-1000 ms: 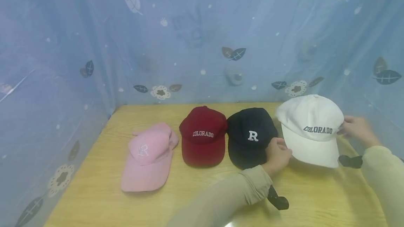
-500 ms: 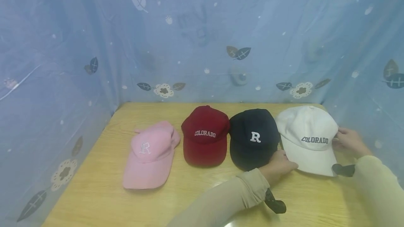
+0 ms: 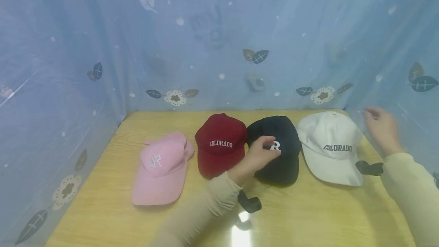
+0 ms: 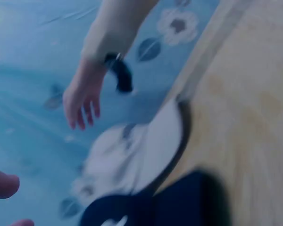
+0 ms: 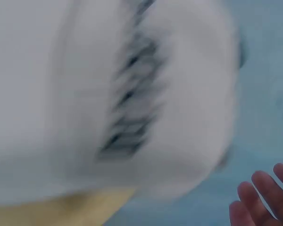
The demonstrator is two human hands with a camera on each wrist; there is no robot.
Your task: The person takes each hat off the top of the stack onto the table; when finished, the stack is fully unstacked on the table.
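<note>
A white cap lettered COLORADO lies at the right end of a row of caps on the table. To its right, my right hand is raised and holds nothing, its fingers loosely bent. The right wrist view shows that hand's fingers apart from the blurred cap. My left hand hovers in front of the black cap, partly covering its white R; thumb and fingers are spread with nothing between them. The red cap, also lettered COLORADO, sits just left of the black one.
A pink cap lies farther left, slightly turned and apart from the others. Blue patterned curtain encloses the wooden table at the back and both sides. A dark strap piece hangs from each sleeve's cuff.
The white cap came down onto the table beside the black cap, and both hands have let go of it. My left hand moved left over the black cap; my right hand rose away.
</note>
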